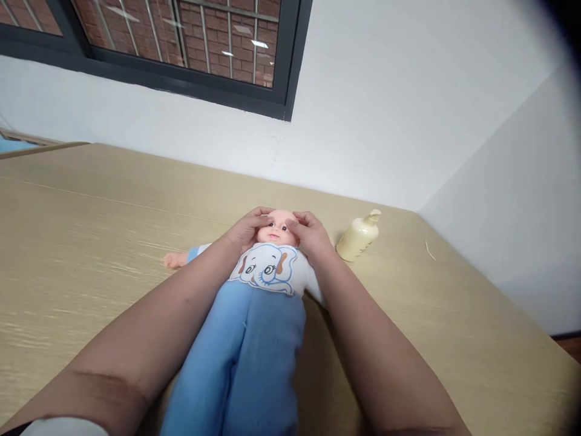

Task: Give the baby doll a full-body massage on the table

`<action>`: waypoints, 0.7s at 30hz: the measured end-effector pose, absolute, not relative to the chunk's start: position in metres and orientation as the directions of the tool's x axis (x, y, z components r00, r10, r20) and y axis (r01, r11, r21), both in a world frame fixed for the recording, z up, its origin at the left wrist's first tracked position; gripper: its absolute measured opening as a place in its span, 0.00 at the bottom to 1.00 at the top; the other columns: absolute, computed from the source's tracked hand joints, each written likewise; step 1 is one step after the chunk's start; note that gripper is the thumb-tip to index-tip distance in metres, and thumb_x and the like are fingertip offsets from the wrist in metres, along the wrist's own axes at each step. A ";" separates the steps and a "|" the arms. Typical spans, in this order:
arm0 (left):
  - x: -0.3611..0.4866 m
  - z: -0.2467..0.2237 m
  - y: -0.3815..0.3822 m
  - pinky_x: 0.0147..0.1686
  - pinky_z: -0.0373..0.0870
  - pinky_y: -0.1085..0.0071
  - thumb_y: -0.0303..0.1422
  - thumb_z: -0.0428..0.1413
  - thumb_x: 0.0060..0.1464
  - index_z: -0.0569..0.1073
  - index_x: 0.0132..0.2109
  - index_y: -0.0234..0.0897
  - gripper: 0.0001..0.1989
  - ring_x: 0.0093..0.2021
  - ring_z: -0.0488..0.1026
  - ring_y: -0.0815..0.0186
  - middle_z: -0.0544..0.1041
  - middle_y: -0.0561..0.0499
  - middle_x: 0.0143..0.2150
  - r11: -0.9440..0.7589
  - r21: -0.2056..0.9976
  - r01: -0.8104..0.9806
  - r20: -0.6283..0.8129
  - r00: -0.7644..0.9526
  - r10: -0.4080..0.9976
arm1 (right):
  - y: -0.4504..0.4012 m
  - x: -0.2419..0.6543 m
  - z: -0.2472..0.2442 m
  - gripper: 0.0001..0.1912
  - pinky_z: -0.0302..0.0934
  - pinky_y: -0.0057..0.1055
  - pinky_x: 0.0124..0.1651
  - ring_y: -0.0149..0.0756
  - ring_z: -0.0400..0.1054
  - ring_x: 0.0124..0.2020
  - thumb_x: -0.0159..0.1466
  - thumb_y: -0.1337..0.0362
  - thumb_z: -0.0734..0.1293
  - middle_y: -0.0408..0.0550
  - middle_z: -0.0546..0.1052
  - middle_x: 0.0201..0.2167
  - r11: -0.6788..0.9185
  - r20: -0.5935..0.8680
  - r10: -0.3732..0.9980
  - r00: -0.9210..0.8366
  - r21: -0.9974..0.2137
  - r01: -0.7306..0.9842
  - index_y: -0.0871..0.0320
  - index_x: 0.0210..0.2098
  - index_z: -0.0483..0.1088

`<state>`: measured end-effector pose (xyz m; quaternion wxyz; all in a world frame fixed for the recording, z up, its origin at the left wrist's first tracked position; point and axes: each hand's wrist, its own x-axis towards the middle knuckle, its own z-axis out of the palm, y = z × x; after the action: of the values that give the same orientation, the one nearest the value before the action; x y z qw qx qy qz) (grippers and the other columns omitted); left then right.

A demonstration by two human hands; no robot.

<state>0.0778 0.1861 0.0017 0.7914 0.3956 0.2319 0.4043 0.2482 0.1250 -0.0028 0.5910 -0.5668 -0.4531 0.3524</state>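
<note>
A baby doll (267,315) lies on its back on the table, its head toward the wall and its legs toward me. It wears blue trousers and a white top with an elephant face on the chest. My left hand (247,230) cups one side of the doll's head. On the other side my right hand (313,235) holds the head, its thumb beside the doll's eye. The fingertips of both hands curl round behind the head and are partly hidden. One doll arm stretches out past my left forearm; the other is mostly covered by my right one.
A cream pump bottle (357,240) stands tilted in view to the right of the doll. Farther right, a thin pale strip (429,250) lies on the wooden table (113,212). Behind rise a white wall (363,109) and a dark-framed window (284,54) with bars outside.
</note>
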 end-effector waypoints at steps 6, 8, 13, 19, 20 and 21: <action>0.087 -0.005 0.189 0.33 0.73 0.65 0.34 0.72 0.42 0.72 0.42 0.36 0.23 0.32 0.77 0.60 0.79 0.48 0.36 0.200 0.911 -0.360 -0.006 0.473 0.881 | 0.128 0.247 -0.008 0.25 0.67 0.37 0.48 0.41 0.73 0.44 0.52 0.50 0.76 0.46 0.79 0.43 0.051 0.121 0.912 0.391 -0.982 0.183 0.52 0.46 0.72; 0.089 -0.006 0.189 0.33 0.73 0.66 0.35 0.73 0.42 0.72 0.42 0.36 0.23 0.33 0.77 0.60 0.78 0.48 0.36 0.169 0.926 -0.337 0.005 0.461 0.888 | 0.129 0.247 -0.009 0.25 0.67 0.38 0.48 0.41 0.73 0.44 0.51 0.50 0.76 0.46 0.79 0.43 0.027 0.115 0.904 0.411 -0.977 0.213 0.51 0.45 0.72; 0.088 -0.008 0.192 0.32 0.71 0.68 0.36 0.71 0.43 0.72 0.39 0.37 0.19 0.31 0.75 0.62 0.78 0.50 0.32 0.160 0.941 -0.299 -0.010 0.449 0.894 | 0.131 0.249 -0.012 0.20 0.68 0.38 0.47 0.41 0.74 0.43 0.54 0.53 0.74 0.46 0.80 0.41 0.029 0.072 0.924 0.377 -0.992 0.120 0.52 0.45 0.73; 0.089 -0.009 0.196 0.34 0.71 0.67 0.33 0.69 0.39 0.73 0.38 0.34 0.19 0.33 0.75 0.61 0.78 0.48 0.33 0.203 0.915 -0.348 -0.025 0.453 0.891 | 0.128 0.247 -0.009 0.20 0.69 0.39 0.46 0.43 0.76 0.43 0.52 0.59 0.74 0.48 0.82 0.42 0.067 0.041 0.944 0.328 -0.995 -0.070 0.54 0.44 0.75; 0.089 -0.009 0.196 0.34 0.71 0.67 0.33 0.69 0.38 0.73 0.38 0.34 0.19 0.33 0.75 0.61 0.78 0.48 0.34 0.209 0.911 -0.355 -0.027 0.455 0.890 | 0.128 0.247 -0.008 0.20 0.69 0.38 0.46 0.43 0.76 0.42 0.52 0.60 0.74 0.48 0.82 0.42 0.072 0.036 0.948 0.317 -0.992 -0.102 0.55 0.44 0.75; 0.090 -0.008 0.196 0.34 0.71 0.67 0.32 0.68 0.37 0.73 0.38 0.34 0.19 0.34 0.75 0.61 0.78 0.47 0.34 0.213 0.909 -0.358 -0.028 0.458 0.889 | 0.128 0.246 -0.008 0.20 0.69 0.38 0.46 0.43 0.76 0.42 0.51 0.60 0.74 0.49 0.82 0.41 0.072 0.030 0.952 0.303 -0.989 -0.129 0.55 0.44 0.75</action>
<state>0.0896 0.1959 -0.0081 0.7222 0.4552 0.2913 0.4317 0.2461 0.1278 -0.0079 0.6163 -0.5213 -0.3950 0.4386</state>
